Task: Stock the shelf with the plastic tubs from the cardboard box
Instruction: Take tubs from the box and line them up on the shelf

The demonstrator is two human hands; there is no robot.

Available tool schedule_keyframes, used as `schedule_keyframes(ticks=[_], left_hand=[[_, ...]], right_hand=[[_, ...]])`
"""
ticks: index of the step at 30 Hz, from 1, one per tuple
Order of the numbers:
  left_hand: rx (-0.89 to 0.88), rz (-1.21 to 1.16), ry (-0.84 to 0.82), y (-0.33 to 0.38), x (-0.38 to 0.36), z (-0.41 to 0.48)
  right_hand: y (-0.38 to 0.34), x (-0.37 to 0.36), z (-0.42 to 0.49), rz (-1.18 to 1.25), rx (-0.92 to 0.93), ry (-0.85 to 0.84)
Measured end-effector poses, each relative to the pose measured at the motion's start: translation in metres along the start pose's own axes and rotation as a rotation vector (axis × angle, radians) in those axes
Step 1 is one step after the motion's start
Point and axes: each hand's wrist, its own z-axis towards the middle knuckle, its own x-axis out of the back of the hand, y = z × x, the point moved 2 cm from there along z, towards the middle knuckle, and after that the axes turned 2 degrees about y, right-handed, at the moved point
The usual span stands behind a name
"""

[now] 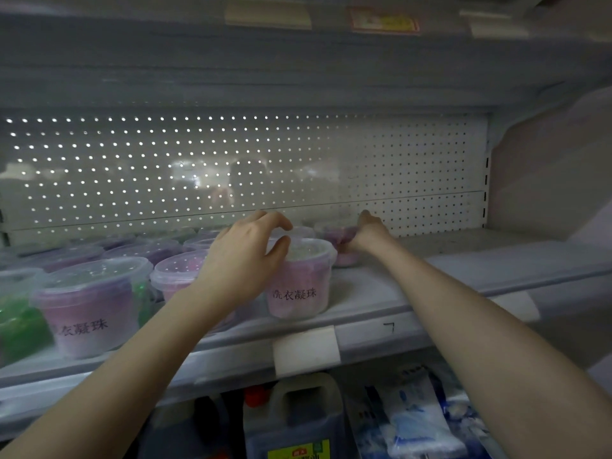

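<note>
Clear-lidded plastic tubs of pink beads stand in rows on the white shelf [381, 293]. My left hand [245, 253] curls round the lid of the front pink tub [299, 283], thumb on its near rim. Further back, my right hand [367, 233] grips another pink tub [341, 241] close to the perforated back panel; that tub is mostly hidden by the hand and the front tub. A pink tub [89, 303] and a green tub [18, 323] stand at the front left. The cardboard box is out of view.
The shelf's right half [480, 260] holds nothing, up to the side wall [546, 180]. Another shelf hangs low overhead [298, 61]. Below, a dark jug with a handle [298, 419] and blue-white bags [417, 419] sit on the lower level. A blank price tag [306, 349] clips the edge.
</note>
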Motion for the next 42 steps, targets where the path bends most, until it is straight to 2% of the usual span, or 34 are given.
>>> schedule_keyframes(ticks=[5,12,17,22,25,34,42], left_hand=[[-0.009,0.012,0.04,-0.004,-0.001,0.003],[-0.119,0.002,-0.023,-0.006,0.0,-0.001],[-0.141,0.119,-0.061,-0.002,-0.001,-0.004],[-0.126,0.095,-0.055,-0.004,-0.001,-0.003],[-0.133,0.117,-0.056,-0.001,-0.002,-0.004],[-0.119,0.158,-0.099,0.001,-0.004,-0.009],[-0.175,0.189,-0.027,0.007,-0.003,-0.041]], right_hand=[[-0.009,-0.017,0.021,-0.025,0.022,-0.019],[-0.011,-0.031,0.041,-0.051,0.071,0.022],[-0.016,-0.04,0.049,-0.095,0.054,-0.051],[-0.019,-0.038,0.045,-0.147,0.044,-0.097],[-0.02,-0.029,0.042,-0.133,0.093,-0.037],[-0.019,0.002,-0.013,-0.099,0.139,-0.02],[-0.005,0.035,-0.092,-0.15,0.313,0.15]])
